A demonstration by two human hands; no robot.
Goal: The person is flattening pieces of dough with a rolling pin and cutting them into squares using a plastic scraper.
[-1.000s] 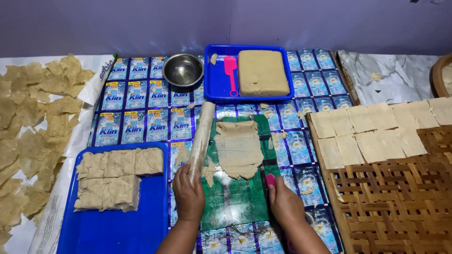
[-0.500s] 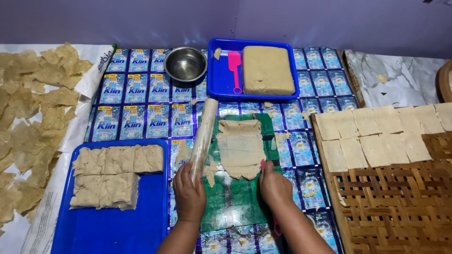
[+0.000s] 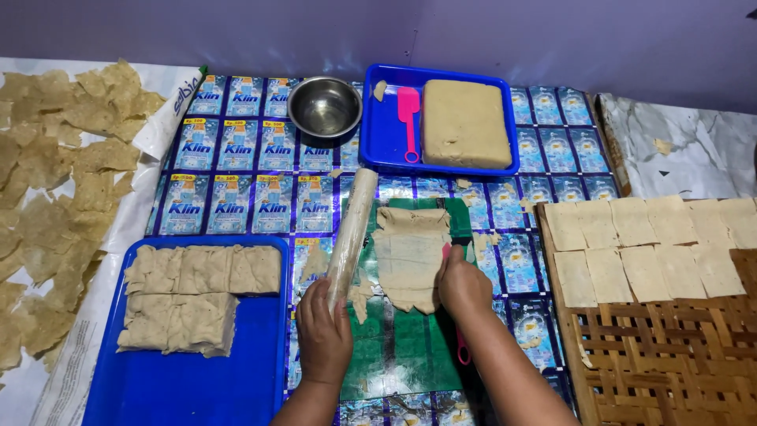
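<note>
My left hand [image 3: 323, 335] grips the rolling pin [image 3: 350, 235]. My right hand [image 3: 464, 285] holds a pink scraper [image 3: 460, 347] against the dough sheet [image 3: 412, 254].

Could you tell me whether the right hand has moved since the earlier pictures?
Yes. The right hand slid up the green mat to the rolled dough sheet's right edge.

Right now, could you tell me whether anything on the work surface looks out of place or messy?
Yes, slightly: small torn dough scraps lie loose on the green sheet between the left hand and right hand, beside the rolled dough sheet. One stray bit sits in the blue tray's corner.
</note>
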